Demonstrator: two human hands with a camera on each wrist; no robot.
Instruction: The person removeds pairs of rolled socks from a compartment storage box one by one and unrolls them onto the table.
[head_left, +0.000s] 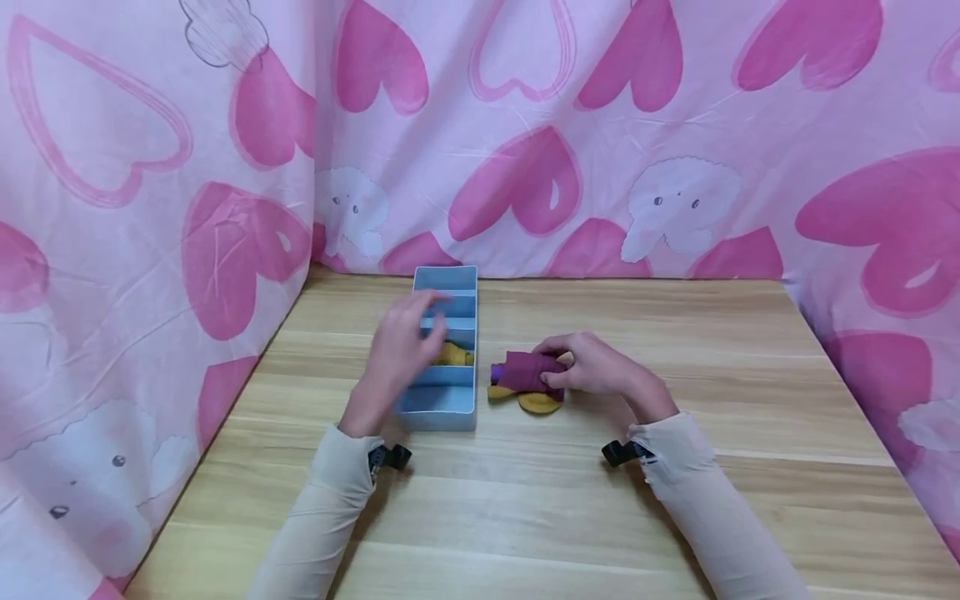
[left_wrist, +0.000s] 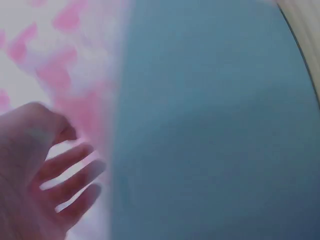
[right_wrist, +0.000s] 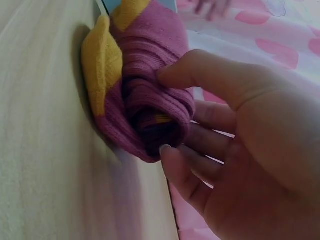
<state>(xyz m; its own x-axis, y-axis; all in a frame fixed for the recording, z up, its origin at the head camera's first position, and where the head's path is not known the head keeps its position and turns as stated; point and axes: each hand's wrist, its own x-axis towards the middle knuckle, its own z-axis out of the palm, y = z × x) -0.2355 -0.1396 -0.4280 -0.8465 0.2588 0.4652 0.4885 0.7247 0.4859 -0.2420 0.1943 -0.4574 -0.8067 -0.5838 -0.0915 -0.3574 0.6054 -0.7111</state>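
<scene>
My right hand (head_left: 592, 364) grips a maroon sock (head_left: 525, 371) with mustard-yellow patches, just right of the box. Seen from the right wrist, the sock (right_wrist: 160, 60) is bunched with ribbed folds, its dark opening facing the palm; the thumb lies on top and other fingers curl round its side. A bit of purple shows at the sock's left end in the head view. My left hand (head_left: 405, 342) hovers over a grey-blue divided box (head_left: 475, 400), fingers loosely bent and holding nothing. Partly hidden under it, a yellow rolled cloth item (head_left: 453, 354) lies in a middle compartment.
The box's long side runs away from me on the wooden table (head_left: 540, 517), its far end near the back curtain (head_left: 465, 133). Pink heart-patterned cloth also hangs along the left and right table edges. Each wrist wears a black strap device.
</scene>
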